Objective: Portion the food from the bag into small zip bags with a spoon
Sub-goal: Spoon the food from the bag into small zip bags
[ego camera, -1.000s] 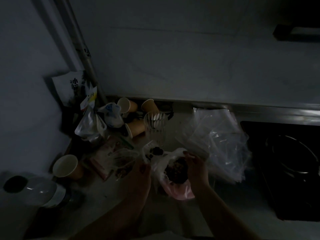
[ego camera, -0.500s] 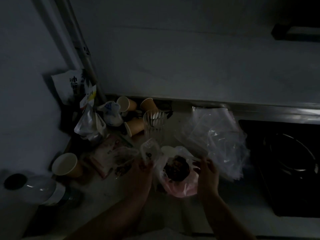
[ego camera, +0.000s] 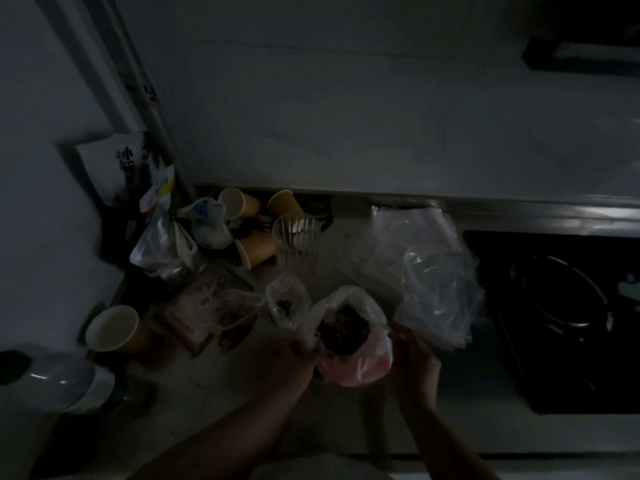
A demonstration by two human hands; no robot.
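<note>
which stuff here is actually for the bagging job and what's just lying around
For the job:
- food bag, open, dark food inside
- small zip bag held by the left hand
- stack of empty zip bags
- right hand at the food bag's side

Lying about:
- paper cups
- glass of plastic spoons
- stove

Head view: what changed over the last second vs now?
The right hand drew back from over the food in the bag to its right side; whether it holds a spoon is too dark to tell. The left hand keeps gripping the bag's left rim beside the small zip bag. Paper cups and the pile of clear bags stayed put.
</note>
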